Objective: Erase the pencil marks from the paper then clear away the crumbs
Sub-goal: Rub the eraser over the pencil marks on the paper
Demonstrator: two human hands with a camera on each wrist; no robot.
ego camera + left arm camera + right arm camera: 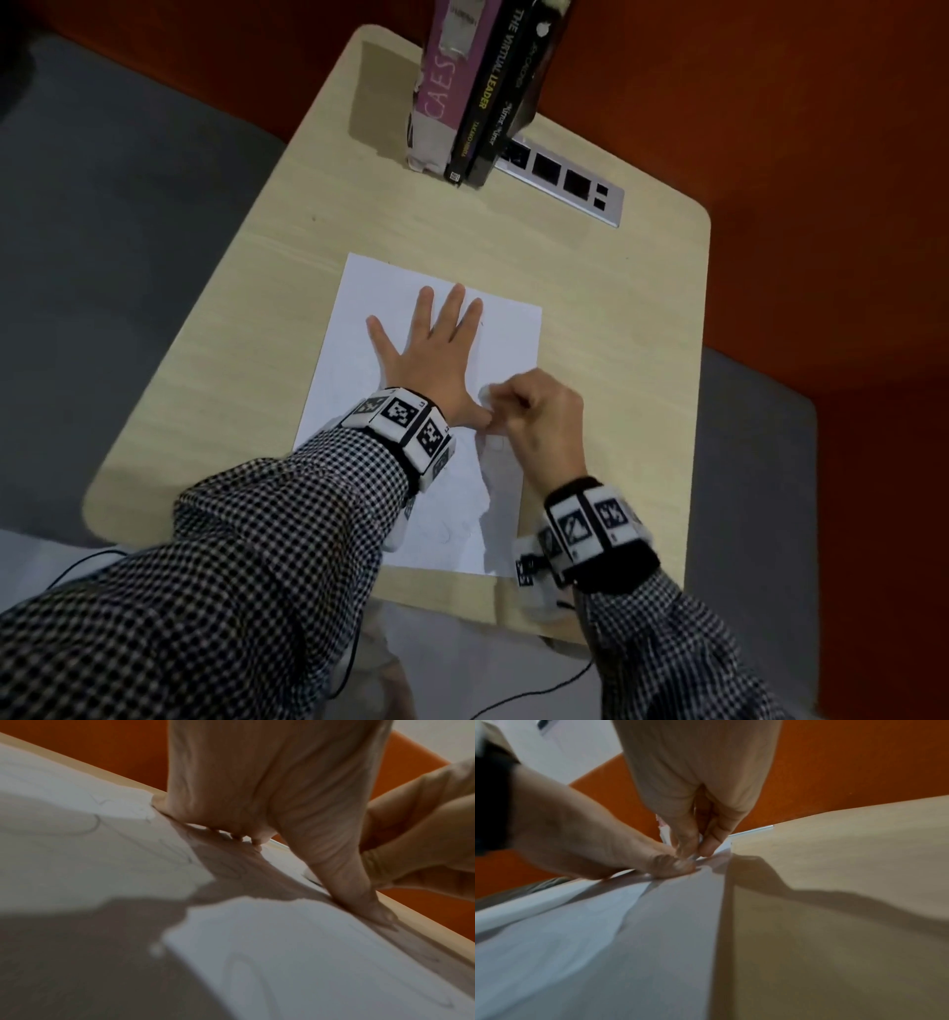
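Observation:
A white sheet of paper (513, 334) lies on the beige table (287, 288). Faint pencil marks (95, 825) curve across it, and more faint marks (452, 534) show near its front edge. My left hand (436, 354) lies flat on the sheet with fingers spread, pressing it down. My right hand (534, 411) is curled beside the left thumb (675, 866), and its fingertips pinch a small white eraser (700, 841) against the paper. The eraser is mostly hidden by the fingers. I can make out no crumbs.
Three books (477, 87) stand upright at the table's far edge beside a metal socket panel (565, 180). An orange wall (770, 154) runs behind and to the right. The table's front edge is near my wrists, and a black cable (539, 688) hangs below it.

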